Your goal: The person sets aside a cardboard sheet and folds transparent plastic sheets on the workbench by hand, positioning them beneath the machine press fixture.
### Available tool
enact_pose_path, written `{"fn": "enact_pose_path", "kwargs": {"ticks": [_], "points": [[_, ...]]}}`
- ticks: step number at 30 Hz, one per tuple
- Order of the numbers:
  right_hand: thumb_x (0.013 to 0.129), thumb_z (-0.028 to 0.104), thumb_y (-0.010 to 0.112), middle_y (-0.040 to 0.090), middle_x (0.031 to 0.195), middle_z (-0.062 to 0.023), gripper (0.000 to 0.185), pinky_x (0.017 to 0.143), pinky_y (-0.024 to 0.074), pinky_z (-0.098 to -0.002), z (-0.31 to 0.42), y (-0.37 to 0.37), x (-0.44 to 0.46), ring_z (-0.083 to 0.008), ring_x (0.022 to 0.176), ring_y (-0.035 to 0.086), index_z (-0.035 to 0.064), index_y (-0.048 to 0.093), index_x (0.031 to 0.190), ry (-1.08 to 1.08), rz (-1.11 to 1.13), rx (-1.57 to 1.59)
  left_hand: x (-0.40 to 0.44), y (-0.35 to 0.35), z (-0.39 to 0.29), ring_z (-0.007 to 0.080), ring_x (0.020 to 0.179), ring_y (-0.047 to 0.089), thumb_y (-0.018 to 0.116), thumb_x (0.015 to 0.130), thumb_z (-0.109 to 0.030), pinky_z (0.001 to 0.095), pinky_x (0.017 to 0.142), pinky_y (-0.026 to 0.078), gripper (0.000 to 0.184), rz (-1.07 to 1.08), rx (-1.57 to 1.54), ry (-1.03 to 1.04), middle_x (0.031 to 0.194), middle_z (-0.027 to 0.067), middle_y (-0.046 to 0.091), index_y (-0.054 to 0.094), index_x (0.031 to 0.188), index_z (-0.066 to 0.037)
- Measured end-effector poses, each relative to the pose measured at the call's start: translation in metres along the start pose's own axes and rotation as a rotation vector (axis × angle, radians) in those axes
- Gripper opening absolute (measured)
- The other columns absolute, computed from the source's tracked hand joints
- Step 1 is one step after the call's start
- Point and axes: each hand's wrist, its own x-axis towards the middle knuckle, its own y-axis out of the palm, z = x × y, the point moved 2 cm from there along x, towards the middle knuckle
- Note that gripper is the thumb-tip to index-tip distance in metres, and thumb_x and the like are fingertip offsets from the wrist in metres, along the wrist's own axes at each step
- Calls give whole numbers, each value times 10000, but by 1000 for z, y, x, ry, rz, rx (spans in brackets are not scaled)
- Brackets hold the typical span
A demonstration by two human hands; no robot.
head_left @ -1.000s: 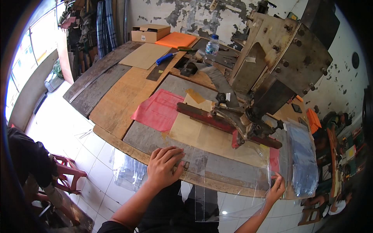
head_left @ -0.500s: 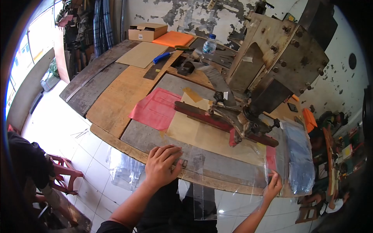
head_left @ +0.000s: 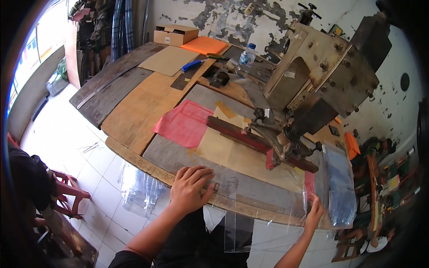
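My left hand lies palm down at the table's front edge, its fingers stretched over the grey board. A small dark block sits by its thumb. At the right, my right hand pinches the side edge of a clear plastic sheet. The sheet spreads over the front of the table and hangs below its edge. Beyond the hands, a press machine holds a long reddish bar over a cream sheet and a pink sheet.
Stacked plastic pieces lie at the right; more clear plastic hangs at the front left. Farther back are a cardboard box, an orange packet, a blue cutter and a water bottle. A red stool stands left.
The camera view has shifted slightly, so the table and machine appear a little displaced. Both hands stay nearly where they were, the right one still on the plastic sheet.
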Motion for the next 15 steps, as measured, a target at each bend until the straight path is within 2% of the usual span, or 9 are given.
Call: {"fn": "enact_pose_path", "kwargs": {"ticks": [1,3,4,6,9,10,14,15], "points": [[1080,364,483,682,900,-72,452,796,456,-315,6,0,6,-173,853,592,-24,713,1117,-11,4,1,0,-1,0,224,1124,664,724,814,-163,418,972,470,219,-3,-2,3,1148,11,727,746,1025,-109],[1072,365,515,684,959,-55,443,821,467,-303,13,1,19,-150,871,595,-28,703,1150,190,182,49,-1,-1,0,220,1121,665,726,814,-166,420,971,472,222,-12,0,-1,1144,8,726,744,1028,-112],[1072,365,515,684,959,-55,443,821,467,-303,12,1,27,-150,871,595,-28,703,1150,181,185,52,-1,0,1,216,1119,665,728,813,-169,420,973,471,223,-21,0,7,1140,3,726,743,1029,-115],[1058,337,557,667,975,-34,412,795,472,-279,-2,6,39,-125,849,591,-33,696,1175,345,282,67,-3,1,1,212,1116,665,729,813,-173,420,975,471,225,-30,-2,16,1135,-1,726,743,1030,-117],[1033,276,613,643,913,-11,363,731,471,-278,-16,22,52,-105,800,577,-31,676,1216,296,370,160,-3,2,0,210,1114,665,732,814,-175,420,980,471,226,-26,10,9,1132,-4,726,745,1033,-123],[1014,196,640,630,866,3,332,650,453,-258,-5,29,50,-81,739,558,-22,655,1264,275,359,252,-4,2,0,209,1114,665,732,814,-175,421,982,470,227,-18,10,3,1136,-4,727,747,1035,-125],[988,108,653,628,854,8,333,614,447,-235,19,28,43,-65,711,560,-19,638,1296,239,373,283,-5,-1,0,217,1118,659,735,820,-176,428,1000,456,234,13,-12,-25,1147,3,728,747,1048,-124],[979,90,655,624,847,7,335,599,442,-226,35,24,38,-64,695,559,-17,639,1296,197,316,362,-4,-3,0,217,1118,659,735,820,-176,428,1000,456,234,17,-8,-22,1147,3,728,747,1048,-124]]}}
